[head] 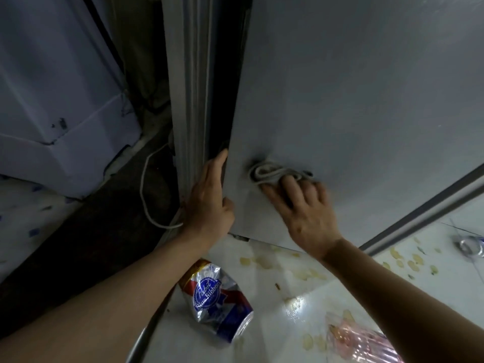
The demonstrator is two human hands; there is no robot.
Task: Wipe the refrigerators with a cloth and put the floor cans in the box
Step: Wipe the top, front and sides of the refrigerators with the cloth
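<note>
A grey refrigerator door [353, 100] fills the upper right. My right hand [301, 210] presses a bunched grey cloth [269, 172] flat against the door's lower part. My left hand [209, 200] grips the door's left edge, fingers wrapped around it. On the pale floor below lies a crushed silver, blue and red beer can [217, 297] on its side, between my two forearms. A second crushed can or bottle [470, 246] lies at the far right edge, partly cut off.
Another white appliance [60, 100] stands at the left, with a dark gap and a white cable [146, 195] between it and the refrigerator. Yellowish stains dot the floor [301, 271]. A pink plastic wrapper [366, 341] lies at the bottom right.
</note>
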